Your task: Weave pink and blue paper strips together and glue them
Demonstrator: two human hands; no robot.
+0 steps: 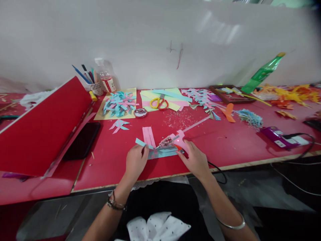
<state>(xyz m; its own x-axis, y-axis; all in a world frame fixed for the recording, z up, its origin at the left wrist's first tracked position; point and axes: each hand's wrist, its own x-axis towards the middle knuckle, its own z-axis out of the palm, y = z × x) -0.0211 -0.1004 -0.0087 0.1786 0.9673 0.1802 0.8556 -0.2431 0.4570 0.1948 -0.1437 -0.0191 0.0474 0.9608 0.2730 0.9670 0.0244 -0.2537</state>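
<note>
My right hand is wrapped round the handle of a pink hot glue gun, with a long clear glue stick poking out of its back. The gun's nozzle points left, close to a light blue paper strip pinched in my left hand. Under the nozzle lie more blue paper strips on the red table. Pink paper strips stretch away behind them. A small pink and blue folded paper piece rests further left.
A red upright board and a black phone stand left. Behind are a pile of folded papers, scissors on paper sheets, and a tray. A green bottle leans on the wall. A purple box lies right.
</note>
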